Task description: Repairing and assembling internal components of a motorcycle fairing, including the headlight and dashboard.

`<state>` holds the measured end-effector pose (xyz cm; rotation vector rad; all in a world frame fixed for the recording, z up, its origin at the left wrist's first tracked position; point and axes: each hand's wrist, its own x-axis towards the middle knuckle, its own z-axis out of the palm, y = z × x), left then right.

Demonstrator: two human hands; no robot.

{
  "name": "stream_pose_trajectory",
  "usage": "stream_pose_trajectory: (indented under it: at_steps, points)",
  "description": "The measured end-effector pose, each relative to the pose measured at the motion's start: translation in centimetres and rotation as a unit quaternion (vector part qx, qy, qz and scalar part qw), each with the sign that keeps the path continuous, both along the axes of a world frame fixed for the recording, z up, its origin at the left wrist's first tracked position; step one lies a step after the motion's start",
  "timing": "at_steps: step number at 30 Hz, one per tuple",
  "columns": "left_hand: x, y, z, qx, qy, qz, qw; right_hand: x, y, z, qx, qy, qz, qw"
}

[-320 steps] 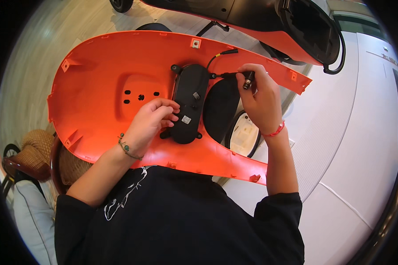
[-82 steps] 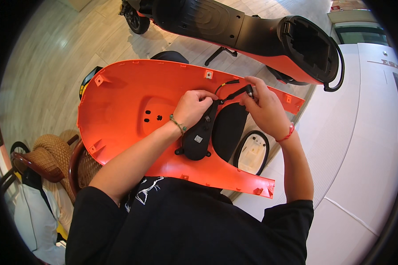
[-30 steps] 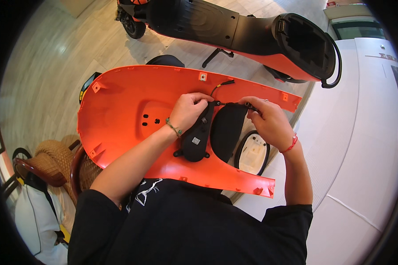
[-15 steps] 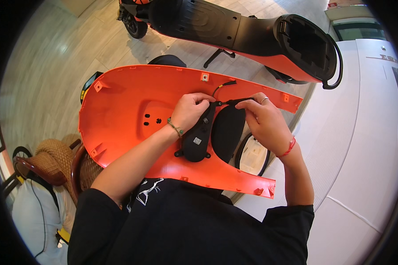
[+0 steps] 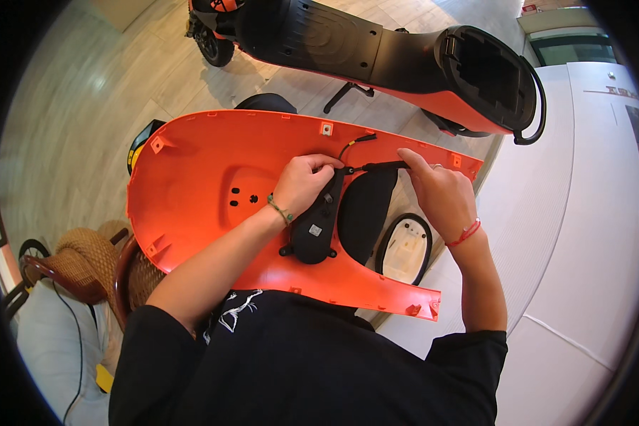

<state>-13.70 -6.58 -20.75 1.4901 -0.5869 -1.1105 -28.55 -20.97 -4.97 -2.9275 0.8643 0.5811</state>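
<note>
An orange scooter body panel (image 5: 206,153) lies inner side up before me. On it rests a long black housing (image 5: 312,238) with side tabs and a small pale label. My left hand (image 5: 307,181) is closed at the housing's far end, its fingertips pinched beside a tab. A slim black rod-like piece (image 5: 383,165), thinner toward the tab, runs right from there; whether it is a cable or a tool I cannot tell. My right hand (image 5: 439,186) is closed on its right end, the grip partly hidden. Just beyond lies a short black cable (image 5: 362,138) with a yellow band.
Beyond the panel stands an orange and black scooter (image 5: 326,42) on the wooden floor. A white counter (image 5: 547,234) is at the right, a wicker chair (image 5: 96,259) at the left. Below my right hand is a cream oval part with a black rim (image 5: 427,248).
My right hand has shifted right along the black rod-like piece, showing more of its length, and its index finger has lifted. My left hand keeps its place at the housing.
</note>
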Motion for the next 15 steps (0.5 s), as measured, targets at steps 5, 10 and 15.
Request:
stream_pose_trajectory:
  at_steps: [5, 10, 15]
  points:
    - [0.1, 0.1, -0.2, -0.005, -0.012, -0.009, 1.0, -0.9, 0.6, -1.6, 0.046, -0.176, 0.043, 0.982]
    - [0.0, -0.1, -0.2, -0.005, 0.01, -0.004, 1.0, -0.6, 0.6, -2.3, 0.036, -0.254, 0.135, 0.957]
    - [0.0, 0.0, -0.4, -0.012, 0.002, -0.002, 1.0, -0.9, 0.4, -2.3, 0.109, -0.277, 0.066, 0.952]
